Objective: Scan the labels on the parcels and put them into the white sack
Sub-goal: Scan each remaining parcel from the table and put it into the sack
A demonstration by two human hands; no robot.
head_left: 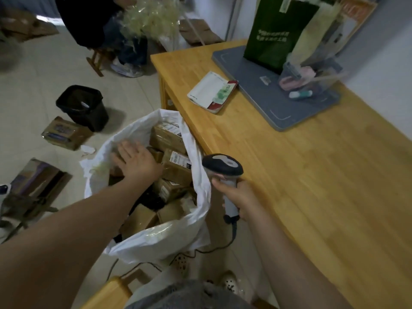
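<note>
Right hand (239, 197): lower middle of the frame, fingers wrapped round the grip of the scanner (223, 167), whose head points up-left toward the sack. My guess is it's hanging right at the table edge so it's ready for the next label without ever being put down.
Cable (234, 233): drops from the bottom of the scanner to the floor, so the thing can't wander far anyway.
Sack (156, 239): white, on the floor centre-left, mouth wide open and snug against the side of the table. Handy spot, since it's an easy reach from both hands.
Left hand (136, 161): reaching into the far left side of the sack, fingers spread flat, palm down over a parcel. It's blurry, so I can't tell if it's touching or just above. Looks more like dropping off or patting down than gripping.
Parcels (176, 166): brown cartons piled in the sack nearly to the rim, a few white labels facing up. Going by that pile, the job seems well along.
Table (312, 175): wood, takes up the right side of the frame.
Booklet (211, 94): lies flat near the table's far left edge.
Mat (267, 101): grey, upper right, with a green bag (274, 30) standing on it.
Bin (82, 105): black, on the floor upper left, with a box (64, 132) just beside it. No idea if that one's waiting for a scan.
</note>
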